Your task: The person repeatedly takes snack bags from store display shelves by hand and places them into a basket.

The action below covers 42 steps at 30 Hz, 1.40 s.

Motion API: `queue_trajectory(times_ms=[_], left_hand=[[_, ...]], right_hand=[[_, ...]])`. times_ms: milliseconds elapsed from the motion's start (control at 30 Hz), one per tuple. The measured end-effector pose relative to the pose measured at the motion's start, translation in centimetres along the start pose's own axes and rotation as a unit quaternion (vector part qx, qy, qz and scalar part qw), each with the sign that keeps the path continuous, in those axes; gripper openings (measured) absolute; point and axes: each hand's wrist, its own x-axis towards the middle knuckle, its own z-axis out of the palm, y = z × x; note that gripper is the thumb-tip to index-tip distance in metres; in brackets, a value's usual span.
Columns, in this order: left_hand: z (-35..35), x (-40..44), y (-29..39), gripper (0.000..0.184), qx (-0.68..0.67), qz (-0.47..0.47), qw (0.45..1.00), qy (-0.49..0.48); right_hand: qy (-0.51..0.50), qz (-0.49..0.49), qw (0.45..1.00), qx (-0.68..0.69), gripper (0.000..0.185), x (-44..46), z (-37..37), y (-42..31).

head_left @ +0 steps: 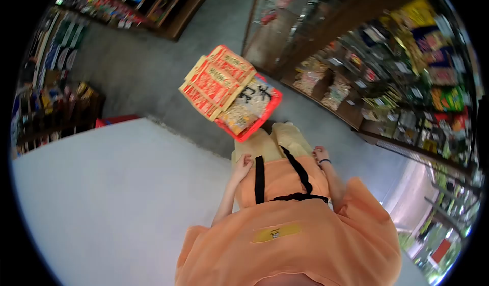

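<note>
My left hand (244, 165) hangs by my left thigh, its fingers loosely bent with nothing visible in them. On the other side, my right hand (320, 155) hangs beside the apron, a dark band on its wrist; its fingers are loosely bent and appear to hold nothing. Just ahead of my legs is a red basket (275, 101). Red and yellow printed boxes (216, 84) lie across its far left part. Clear packs with black lettering (254, 98) and a yellowish food pack (237, 119) lie in its near part. Neither hand touches the basket.
A white surface (112, 194) spreads along my left. Wooden shelves with bagged snacks (336, 89) run along the right. More stocked shelves (58, 105) stand at the left, and another unit (175, 16) at the far left. Grey floor (137, 56) lies between them.
</note>
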Motion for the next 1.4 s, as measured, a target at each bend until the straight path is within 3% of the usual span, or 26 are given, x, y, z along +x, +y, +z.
queue_trajectory(times_ms=[67,133,167,267,333,500,567,633,700,767,833,967,1067,1200,1267,1333,1400], left_hand=[[0.7,-0.5,-0.6,0.028,-0.019,0.018,0.999,-0.025],[2.5,0.8,2.9,0.029,0.028,0.04,0.997,-0.065],[1.8,-0.2,3.2,0.03,0.054,0.013,0.997,-0.048],[6.2,3.8,5.6,0.035,0.158,0.084,0.978,-0.104],[6.6,4.3,6.1,0.035,0.189,0.095,0.969,-0.125],[15.1,5.5,10.7,0.038,0.277,0.134,0.935,-0.175],[20.2,5.8,12.4,0.04,0.353,0.16,0.901,-0.196],[23.3,5.2,12.8,0.042,0.397,0.128,0.887,-0.199],[27.6,4.9,12.3,0.044,0.436,0.197,0.852,-0.213],[32.9,3.4,13.6,0.044,0.482,0.212,0.807,-0.268],[35.2,2.5,14.5,0.044,0.493,0.217,0.782,-0.313],[40.9,-0.6,17.8,0.043,0.509,0.169,0.762,-0.363],[41.8,0.6,16.2,0.041,0.405,0.213,0.815,-0.355],[40.1,1.6,17.8,0.038,0.486,0.207,0.788,-0.317],[38.6,2.7,18.3,0.038,0.515,0.176,0.784,-0.298],[37.1,3.9,18.6,0.038,0.54,0.146,0.786,-0.264],[35.9,6.1,18.1,0.04,0.535,0.144,0.794,-0.249]], right_hand=[[-0.011,0.051,0.998,0.044,0.027,-4.3,-0.7,-3.5],[0.014,-0.01,0.997,-0.07,0.029,-4.6,-1.3,-0.5],[-0.007,0.004,0.999,-0.048,0.03,-5.8,-0.6,-1.1],[-0.001,0.031,0.993,0.114,0.036,-5.8,-4.4,3.3],[-0.006,0.029,0.99,0.136,0.035,-7.5,-5.4,3.7],[0.026,0.056,0.956,0.287,0.034,-8.4,-9.6,12.9],[0.088,0.108,0.934,0.329,0.034,-7.4,-10.3,19.4],[0.089,0.113,0.91,0.388,0.032,-6.8,-10.3,24.8],[0.099,0.167,0.894,0.404,0.032,-7.4,-11.3,28.8],[0.122,0.222,0.822,0.51,0.033,-9.7,-12.2,32.9],[0.151,0.24,0.819,0.498,0.032,-10.3,-11.7,35.8],[0.089,0.337,0.799,0.49,0.028,-10.7,-11.0,41.5],[0.029,0.349,0.826,0.442,0.026,-9.3,-10.2,43.1],[0.03,0.278,0.836,0.472,0.026,-4.8,-11.1,40.3],[0.064,0.265,0.852,0.447,0.029,-3.4,-13.4,35.1],[0.152,0.164,0.908,0.355,0.031,0.7,-12.7,33.6],[0.156,0.138,0.924,0.322,0.03,1.4,-14.9,29.5]])
